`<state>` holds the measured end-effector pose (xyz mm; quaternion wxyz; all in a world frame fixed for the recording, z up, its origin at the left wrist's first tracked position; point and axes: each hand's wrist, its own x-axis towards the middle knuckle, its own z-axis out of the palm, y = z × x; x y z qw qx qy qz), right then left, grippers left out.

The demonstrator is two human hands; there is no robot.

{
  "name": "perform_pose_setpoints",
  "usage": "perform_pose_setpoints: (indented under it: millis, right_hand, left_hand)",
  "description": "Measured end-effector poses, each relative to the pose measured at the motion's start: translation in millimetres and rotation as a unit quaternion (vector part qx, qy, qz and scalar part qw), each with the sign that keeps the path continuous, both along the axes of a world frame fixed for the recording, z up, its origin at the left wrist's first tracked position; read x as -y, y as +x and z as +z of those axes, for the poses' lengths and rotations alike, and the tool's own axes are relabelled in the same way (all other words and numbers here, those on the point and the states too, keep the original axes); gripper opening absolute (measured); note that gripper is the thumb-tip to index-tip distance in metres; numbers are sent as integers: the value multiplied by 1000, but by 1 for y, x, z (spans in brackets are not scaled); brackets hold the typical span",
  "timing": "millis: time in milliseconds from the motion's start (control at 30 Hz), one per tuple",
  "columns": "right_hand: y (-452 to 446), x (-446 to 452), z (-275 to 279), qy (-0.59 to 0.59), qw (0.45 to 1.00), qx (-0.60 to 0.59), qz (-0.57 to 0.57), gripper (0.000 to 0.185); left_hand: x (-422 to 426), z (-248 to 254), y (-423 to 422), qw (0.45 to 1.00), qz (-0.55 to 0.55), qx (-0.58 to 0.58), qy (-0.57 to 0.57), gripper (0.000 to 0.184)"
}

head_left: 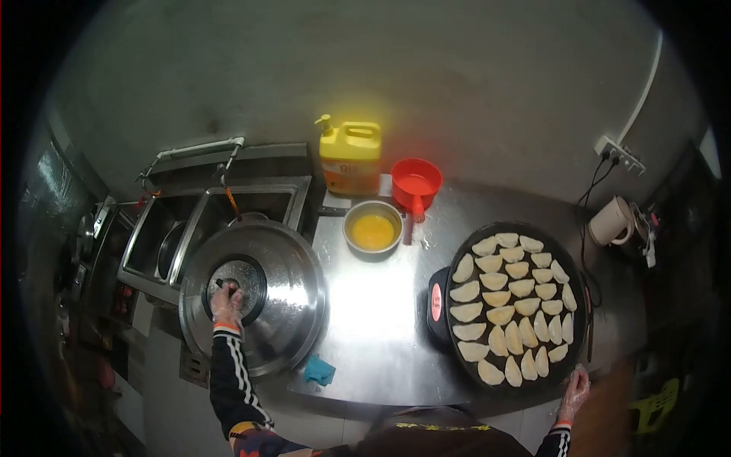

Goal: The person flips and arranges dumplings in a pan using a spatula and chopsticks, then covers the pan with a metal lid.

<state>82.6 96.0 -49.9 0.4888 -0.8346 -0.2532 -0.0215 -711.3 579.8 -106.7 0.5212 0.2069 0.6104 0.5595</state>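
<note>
My left hand (227, 303), in a clear plastic glove, is closed on the knob of a large round metal lid (293, 305). The lid is over the left part of the counter, beside the double sink, and covers part of it. At the lower right edge of a round black electric pan (476, 381) is my right hand (577, 390), also gloved, with its fingers pinched together; what they hold, if anything, is too small to tell. Rows of pale half-moon dumplings (499, 315) lie in the pan.
A metal bowl of yellow liquid (373, 231), a red dipper (416, 183) and a yellow jug (350, 158) stand near the wall. A teal cloth (319, 370) lies at the counter's front edge. The double sink (199, 228) is left; a kettle (611, 221) is right.
</note>
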Motion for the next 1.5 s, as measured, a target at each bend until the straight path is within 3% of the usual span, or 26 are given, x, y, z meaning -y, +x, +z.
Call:
perform_pose_setpoints:
  millis: [133,200,433,567,600,633,733,800,833,933,1000,1067,1100,1133,1167,1233,1300,1500]
  right_hand:
    - [25,-7,-32,105,983,-147,-34,22]
    - [14,-32,-27,139,981,-131,-15,23]
    - [28,-55,-15,82,992,-60,74,33]
    - [73,-36,-38,164,978,-99,88,32]
    - [94,-26,-49,158,973,-153,76,33]
    - [102,-20,-50,175,973,-134,74,32]
    - [127,11,-48,176,978,-110,28,31]
    - [147,42,-55,190,975,-117,8,33]
    - [149,55,-53,197,973,-122,-5,33]
    - [193,99,-90,225,965,-133,-23,32]
    - [198,121,-93,233,962,-129,-52,32]
    - [184,128,-81,213,969,-87,-90,33]
    - [184,138,-81,209,969,-94,-95,33]
    - [197,149,-104,278,956,-64,-66,33]
    - [191,153,-98,282,950,-86,-102,34]
    - [186,164,-82,271,945,-138,-124,33]
    - [185,167,-85,258,939,-166,-157,32]
    - [195,187,-100,276,927,-191,-166,29]
  left_hand:
    - [44,93,45,999,-15,-35,34,21]
    - [66,132,78,997,-32,-54,53,20]
    - [140,204,210,983,-127,-56,119,15]
    - [174,221,297,969,-205,-37,133,9]
    - [179,218,317,960,-239,-7,147,16]
    - [179,214,337,947,-276,24,161,23]
    - [180,211,413,865,-397,-208,227,25]
    - [196,224,468,879,-417,-133,189,22]
    - [208,238,496,909,-400,-1,119,20]
    - [209,230,559,884,-444,-36,140,20]
    - [187,200,586,824,-509,-138,209,15]
    - [207,213,633,867,-481,-57,120,6]
    - [197,197,643,817,-543,-58,187,8]
    - [186,180,653,761,-595,-49,255,11]
    - [196,183,664,805,-559,-57,189,19]
    - [206,192,680,811,-556,-116,139,20]
    - [205,183,689,837,-523,-99,127,18]
    - [191,161,717,826,-538,-143,88,15]
